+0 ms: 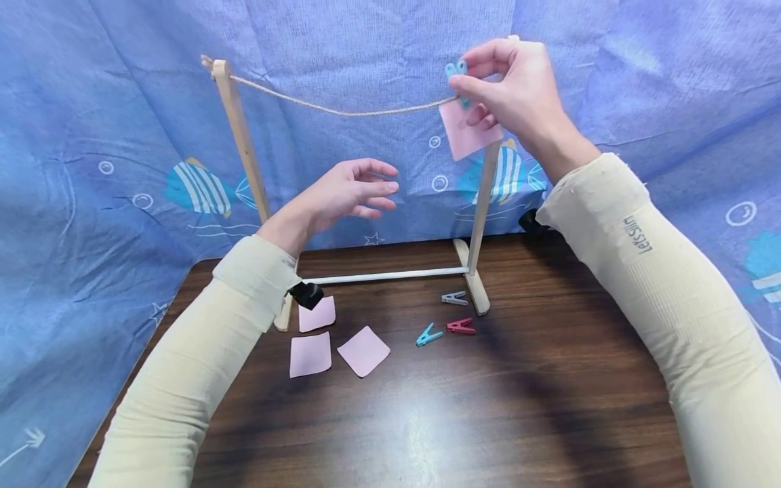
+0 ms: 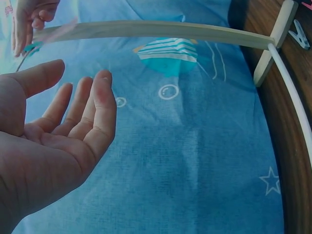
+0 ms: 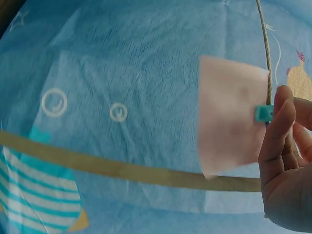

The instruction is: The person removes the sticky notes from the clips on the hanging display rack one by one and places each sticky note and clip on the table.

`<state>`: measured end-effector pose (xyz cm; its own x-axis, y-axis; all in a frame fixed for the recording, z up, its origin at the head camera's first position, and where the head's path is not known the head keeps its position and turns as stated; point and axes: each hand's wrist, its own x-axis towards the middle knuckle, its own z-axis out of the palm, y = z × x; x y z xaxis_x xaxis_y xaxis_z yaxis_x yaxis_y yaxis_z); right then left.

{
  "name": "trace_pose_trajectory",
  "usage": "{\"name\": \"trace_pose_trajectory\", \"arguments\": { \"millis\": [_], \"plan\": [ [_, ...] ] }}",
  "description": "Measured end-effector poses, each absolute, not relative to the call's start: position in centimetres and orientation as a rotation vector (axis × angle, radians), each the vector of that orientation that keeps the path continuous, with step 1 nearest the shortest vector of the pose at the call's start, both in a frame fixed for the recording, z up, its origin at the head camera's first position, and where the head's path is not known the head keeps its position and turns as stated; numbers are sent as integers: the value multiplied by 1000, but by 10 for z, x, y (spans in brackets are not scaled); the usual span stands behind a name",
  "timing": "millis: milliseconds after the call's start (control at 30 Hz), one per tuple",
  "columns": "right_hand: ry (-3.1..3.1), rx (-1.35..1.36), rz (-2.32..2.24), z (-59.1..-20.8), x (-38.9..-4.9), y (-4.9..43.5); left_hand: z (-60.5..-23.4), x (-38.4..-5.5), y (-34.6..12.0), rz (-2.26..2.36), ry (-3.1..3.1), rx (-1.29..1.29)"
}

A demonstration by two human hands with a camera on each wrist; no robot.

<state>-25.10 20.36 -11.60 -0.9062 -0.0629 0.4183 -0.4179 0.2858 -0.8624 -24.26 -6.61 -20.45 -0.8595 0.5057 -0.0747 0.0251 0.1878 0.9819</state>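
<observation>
At the right end of a string, my right hand has its thumb and fingers around a light-blue clothespin. The clothespin's jaws sit on the string and on the top edge of a pink square of cloth or paper, which hangs below. From the right wrist, the turquoise clothespin tip shows beside the fingertips, with the pink square spread out to its left. My left hand is in the air under the string, fingers loosely bent, palm bare in the left wrist view.
A wooden stand carries the string between a left post and right post, joined low by a white rod. On the brown table lie more pink squares and blue, red and grey clothespins.
</observation>
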Motion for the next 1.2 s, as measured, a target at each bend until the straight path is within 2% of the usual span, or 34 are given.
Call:
{"name": "trace_pose_trajectory", "arguments": {
  "millis": [400,900,1200],
  "plan": [
    [-1984,431,2135,-132,-253,201,-192,-249,-52,1893,2104,430],
    [-1631,425,2508,-161,-256,202,-188,-253,-21,2228,2113,466],
    [-1592,516,2513,-168,-254,200,-190,-254,-17,2223,2237,485]
  ]
}}
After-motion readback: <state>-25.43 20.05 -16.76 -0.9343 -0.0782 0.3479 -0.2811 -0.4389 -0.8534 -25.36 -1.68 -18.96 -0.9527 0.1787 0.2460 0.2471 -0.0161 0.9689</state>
